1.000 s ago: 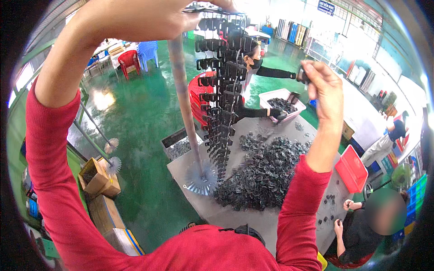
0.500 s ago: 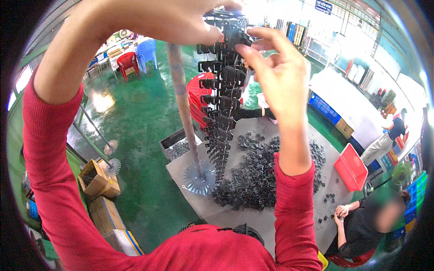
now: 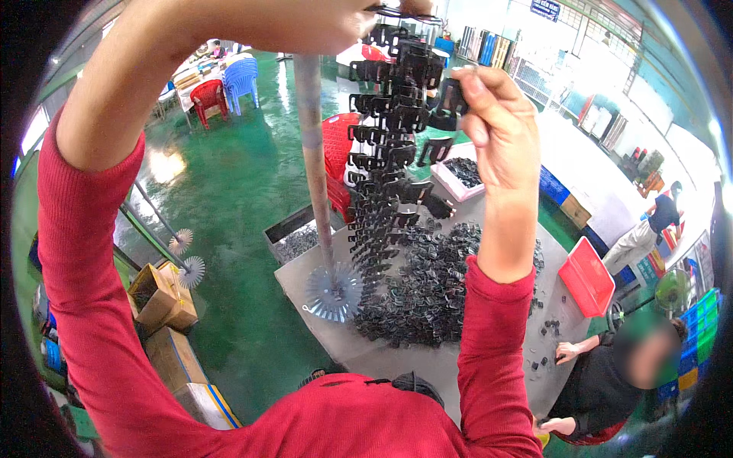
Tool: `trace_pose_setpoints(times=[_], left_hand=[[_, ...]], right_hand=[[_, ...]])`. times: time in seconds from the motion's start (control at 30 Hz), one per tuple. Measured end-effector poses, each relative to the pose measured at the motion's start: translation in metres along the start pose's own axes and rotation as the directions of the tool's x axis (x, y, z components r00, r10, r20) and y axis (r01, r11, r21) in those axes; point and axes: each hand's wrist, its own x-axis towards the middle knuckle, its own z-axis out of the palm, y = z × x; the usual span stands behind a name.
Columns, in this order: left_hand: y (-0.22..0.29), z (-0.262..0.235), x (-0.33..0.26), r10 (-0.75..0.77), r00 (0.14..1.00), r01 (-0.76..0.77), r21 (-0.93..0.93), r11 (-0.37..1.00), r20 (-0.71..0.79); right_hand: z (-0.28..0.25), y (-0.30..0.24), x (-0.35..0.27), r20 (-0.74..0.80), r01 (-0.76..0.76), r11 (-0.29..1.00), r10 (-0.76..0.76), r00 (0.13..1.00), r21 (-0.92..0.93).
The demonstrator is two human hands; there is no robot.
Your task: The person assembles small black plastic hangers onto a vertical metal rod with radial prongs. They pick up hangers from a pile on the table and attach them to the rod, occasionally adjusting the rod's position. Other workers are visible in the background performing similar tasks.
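A tall hanging rack [image 3: 389,114] of small black plastic buckles runs down toward the table. My left hand [image 3: 321,27], partly cut off by the upper edge, is closed at the rack's top; most of its fingers are hidden. Just right of the rack, my right hand [image 3: 500,114] pinches a black buckle [image 3: 449,103] between thumb and fingers, close beside the other buckles. Another black buckle [image 3: 435,151] shows below it; whether it hangs from the rack I cannot tell. A big heap of loose black buckles [image 3: 427,298] covers the middle of the grey table [image 3: 343,340].
A metal pole [image 3: 313,145] with a slotted disc [image 3: 334,294] stands left of the rack. Around the table are a pale tray [image 3: 458,179] of black parts, a red tray [image 3: 586,276] and a grey bin [image 3: 294,240]. A co-worker [image 3: 611,382] sits at the right; cardboard boxes [image 3: 172,355] stand left.
My right hand has drawn away from the rack to the right, with a buckle in its fingers. My left hand stays at the top. The seated co-worker's hands have moved apart.
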Motion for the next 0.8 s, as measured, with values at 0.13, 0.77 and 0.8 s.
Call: trace_pose_setpoints(times=[0.13,0.77,0.8], left_hand=[[-0.009,0.012,-0.014,0.069,0.990,-0.057,0.099,0.993,-0.119],[-0.021,0.011,-0.022,0.030,0.995,0.000,0.286,0.958,-0.100],[-0.029,0.015,-0.030,0.059,0.991,-0.020,0.301,0.953,-0.121]], right_hand=[[-0.054,-0.012,-0.003,-0.091,-0.036,0.887,-0.007,0.996,-0.460],[0.052,0.029,0.016,-0.028,0.298,0.550,-0.506,0.862,-0.780],[0.063,0.029,0.017,-0.044,0.285,0.593,-0.478,0.877,-0.753]])
